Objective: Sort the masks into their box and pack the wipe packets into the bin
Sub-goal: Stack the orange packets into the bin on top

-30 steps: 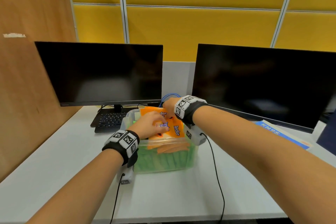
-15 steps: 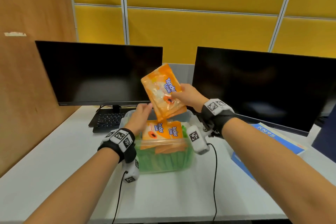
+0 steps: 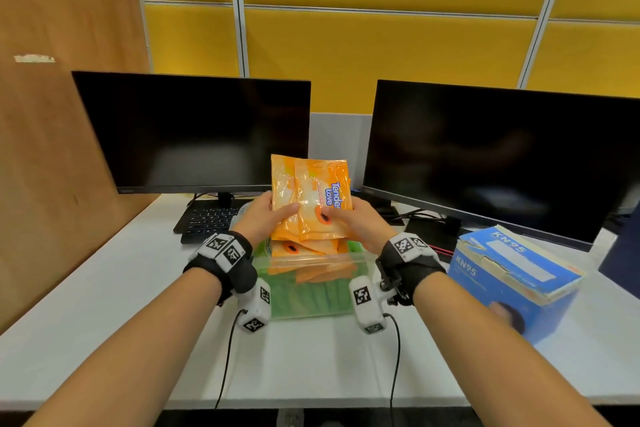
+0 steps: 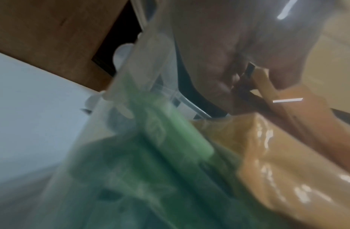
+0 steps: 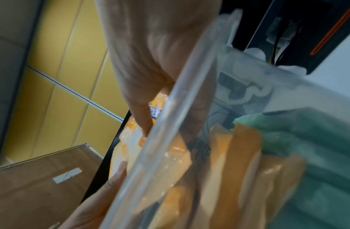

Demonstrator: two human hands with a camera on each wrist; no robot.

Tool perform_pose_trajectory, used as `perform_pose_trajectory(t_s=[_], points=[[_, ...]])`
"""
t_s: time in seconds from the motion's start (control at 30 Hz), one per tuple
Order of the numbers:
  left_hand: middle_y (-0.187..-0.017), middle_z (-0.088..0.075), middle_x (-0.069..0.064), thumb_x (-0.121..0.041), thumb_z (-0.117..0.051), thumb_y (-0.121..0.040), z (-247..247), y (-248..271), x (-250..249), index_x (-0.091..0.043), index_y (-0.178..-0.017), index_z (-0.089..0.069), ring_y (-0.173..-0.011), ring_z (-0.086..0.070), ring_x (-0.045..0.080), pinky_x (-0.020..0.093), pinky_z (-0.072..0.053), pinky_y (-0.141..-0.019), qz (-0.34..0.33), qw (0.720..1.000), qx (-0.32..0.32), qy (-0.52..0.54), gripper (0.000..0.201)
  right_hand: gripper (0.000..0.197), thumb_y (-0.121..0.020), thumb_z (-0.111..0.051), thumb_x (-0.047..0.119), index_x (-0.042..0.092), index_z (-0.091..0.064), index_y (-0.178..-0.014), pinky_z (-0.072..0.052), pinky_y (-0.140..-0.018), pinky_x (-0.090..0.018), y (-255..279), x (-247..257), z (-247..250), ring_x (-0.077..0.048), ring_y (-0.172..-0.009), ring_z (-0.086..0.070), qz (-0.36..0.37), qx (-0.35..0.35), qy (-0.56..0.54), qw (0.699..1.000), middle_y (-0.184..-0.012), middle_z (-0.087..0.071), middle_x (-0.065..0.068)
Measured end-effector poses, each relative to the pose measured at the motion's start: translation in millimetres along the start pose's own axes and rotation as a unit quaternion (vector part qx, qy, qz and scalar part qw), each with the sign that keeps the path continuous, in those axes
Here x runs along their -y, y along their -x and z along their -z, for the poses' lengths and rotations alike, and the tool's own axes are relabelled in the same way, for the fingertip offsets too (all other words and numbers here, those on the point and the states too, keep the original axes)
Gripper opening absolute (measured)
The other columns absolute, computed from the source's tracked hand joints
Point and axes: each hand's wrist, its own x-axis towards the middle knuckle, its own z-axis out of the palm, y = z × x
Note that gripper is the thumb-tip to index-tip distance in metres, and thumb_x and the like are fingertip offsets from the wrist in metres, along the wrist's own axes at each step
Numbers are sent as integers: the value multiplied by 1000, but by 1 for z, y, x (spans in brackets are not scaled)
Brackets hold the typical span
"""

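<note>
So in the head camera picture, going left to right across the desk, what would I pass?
Wooden side panel → left monitor → keyboard → left hand → orange wipe packets held over the clear bin → right hand → right monitor → blue KN95 mask box.

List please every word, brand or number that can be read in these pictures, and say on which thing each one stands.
"Tender Love": on the front orange wipe packet held by both hands, left hand and right hand.
"KN95": on the top of the blue mask box.
"KN95": again on the box's side.
Left monitor: small logo on its lower edge, too small to read.
Wrist views: print too blurred to read.
</note>
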Motion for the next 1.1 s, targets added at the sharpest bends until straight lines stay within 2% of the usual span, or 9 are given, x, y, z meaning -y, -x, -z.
perform_pose_trajectory(t_s=[0.17, 0.27, 0.33, 0.43, 0.53, 0.67, 0.8, 0.9, 1.1], points=[[-118, -58, 0, -29, -56, -94, -2, -2, 1, -13, -129, -45, -109, -59, 21, 34, -49, -86, -29, 997, -54, -52, 40, 26, -90, -63, 17, 20, -57, -116, -55, -86, -41, -1, 2, 4, -23, -101, -65, 10, -49, -64, 997, -109, -67, -4], [-113, -54, 5, -25, -50, -96, 7, -3, -1, -5, -118, -42, -111, -56, 29, 33, -44, -84, -63, 973, -224, -7, 31, 27, -83, -70, 19, 21, -58, -107, -55, -85, -41, -7, 0, 2, -21, -94, -65, -16, -82, -33, 996, -108, -67, -6], [-124, -52, 14, -26, -43, -99, 12, 2, -8, -4, -124, -36, -116, -53, 30, 28, -40, -86, -61, 928, -355, 97, 34, 34, -79, -73, 20, 15, -60, -111, -54, -88, -42, -8, -1, -2, -21, -91, -64, -58, -39, 47, 996, -107, -68, -10], [-137, -46, 15, -28, -39, -101, 17, 3, -9, -2, -136, -29, -124, -48, 26, 20, -33, -88, -48, 882, -439, 164, 45, 33, -87, -65, 15, 6, -59, -118, -53, -87, -38, -8, -1, -5, -22, -90, -63, -74, -42, 132, 988, -108, -67, -13], [-129, -51, 15, -26, -45, -100, 17, -2, -4, -3, -130, -34, -118, -52, 28, 30, -43, -95, -48, 904, -397, 150, 40, 24, -90, -59, 18, 7, -63, -111, -56, -78, -36, -4, 1, -8, -22, -86, -63, -24, -13, 189, 981, -103, -68, -10], [-116, -58, 5, -25, -57, -93, 15, -8, 3, -7, -125, -43, -102, -57, 20, 35, -48, -87, -48, 949, -299, 87, 39, 17, -94, -56, 12, 19, -60, -109, -53, -88, -35, 4, 2, -12, -22, -96, -64, -20, 138, 118, 983, -106, -66, -3], [-114, -61, 8, -31, -51, -96, 13, -6, 2, -7, -121, -50, -104, -60, 23, 37, -49, -87, -28, 968, -245, 52, 35, 34, -88, -53, 5, 10, -59, -121, -51, -91, -39, -12, -3, -2, -21, -94, -63, -2, -31, 48, 998, -106, -66, -6], [-112, -55, 8, -29, -41, -100, 13, -4, -4, -5, -125, -43, -104, -55, 24, 40, -46, -91, -1, 969, -236, 70, 35, 25, -91, -50, 6, 9, -63, -112, -54, -67, -29, -10, -1, 5, -22, -84, -66, 26, -131, -60, 989, -104, -69, -13], [-111, -59, 12, -48, -39, -95, -5, 4, -6, -14, -123, -46, -103, -61, 38, 51, -53, -85, 57, 995, -84, 21, 45, 21, -88, -54, 26, 31, -61, -106, -50, -96, -49, -4, 6, -9, -24, -103, -65, 19, -6, 15, 1000, -110, -69, -2]])
